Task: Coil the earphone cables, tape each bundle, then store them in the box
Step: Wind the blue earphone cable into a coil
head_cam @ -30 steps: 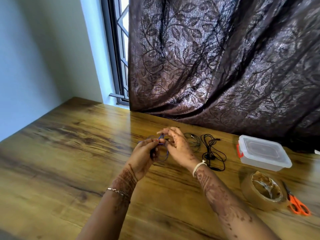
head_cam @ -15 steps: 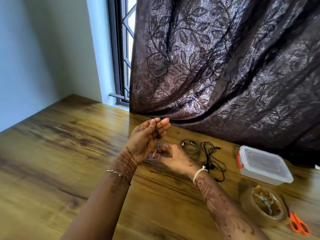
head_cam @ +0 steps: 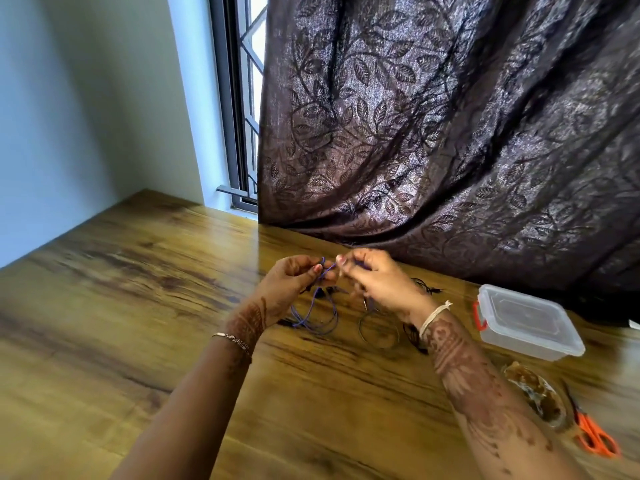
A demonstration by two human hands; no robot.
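Wooden table (head_cam: pixel 138 306) by curtain (head_cam: pixel 450 133); L hand (head_cam: pixel 287 289) & R hand (head_cam: pixel 377 285) fingers both pinching blue earphone cable (head_cam: pixel 317 306), loops hanging.

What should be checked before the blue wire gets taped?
1. Grip on blue cable: ok, left hand and right hand pinch it.
2. Tidy coil: not ok, loops hang loose.
3. Is the tape roll near: ok, on the table.
4. Are the scissors ready: ok, beside the tape roll.
5. Is the box open: not ok, lid on.
6. Tape end peeled: cannot tell.
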